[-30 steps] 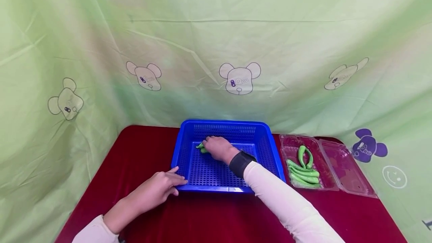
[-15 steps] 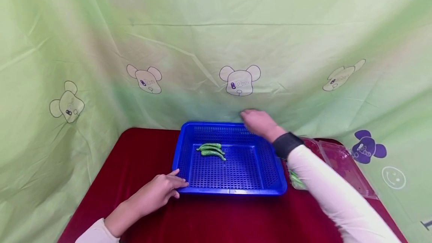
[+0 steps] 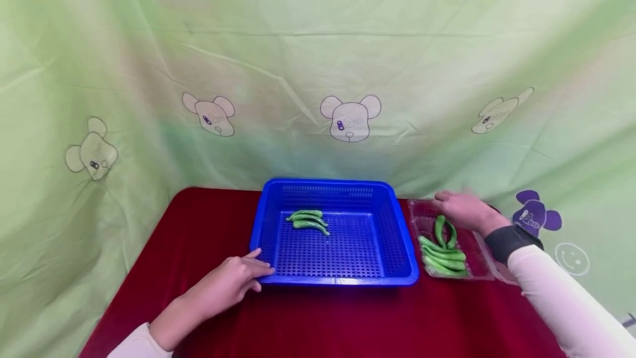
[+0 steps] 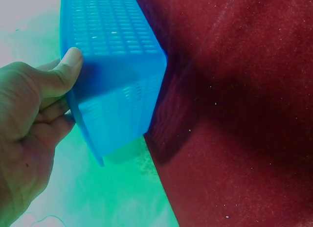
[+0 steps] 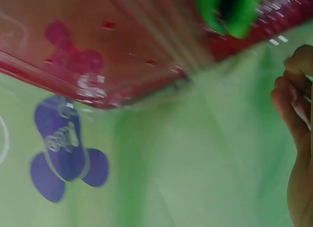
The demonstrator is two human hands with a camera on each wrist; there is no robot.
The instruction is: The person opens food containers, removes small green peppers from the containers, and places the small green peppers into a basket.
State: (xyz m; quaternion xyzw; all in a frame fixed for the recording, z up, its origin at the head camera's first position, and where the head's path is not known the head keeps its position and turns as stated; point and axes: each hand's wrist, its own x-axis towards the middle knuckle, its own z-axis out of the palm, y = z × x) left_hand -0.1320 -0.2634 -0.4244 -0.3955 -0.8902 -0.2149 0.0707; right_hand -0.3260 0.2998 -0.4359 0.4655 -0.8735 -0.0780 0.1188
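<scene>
Three green chili peppers lie side by side toward the back left of a blue plastic basket. At the basket's near left corner my left hand holds the rim; in the left wrist view its thumb presses the outer wall. My right hand hovers over the back of a clear plastic box, fingers loosely bent, with nothing seen in them. Inside that box are several more green chili peppers, one of them curved. At the right wrist view's edge, part of my right hand shows.
The box's clear lid lies folded back to the right, partly hidden by the right forearm. Dark red cloth covers the table. A pale green curtain with printed bear heads hangs close behind the table.
My right hand has left the peppers in the basket and swung right, over the basket's back rim, to the clear box. The left hand has stayed at the basket corner.
</scene>
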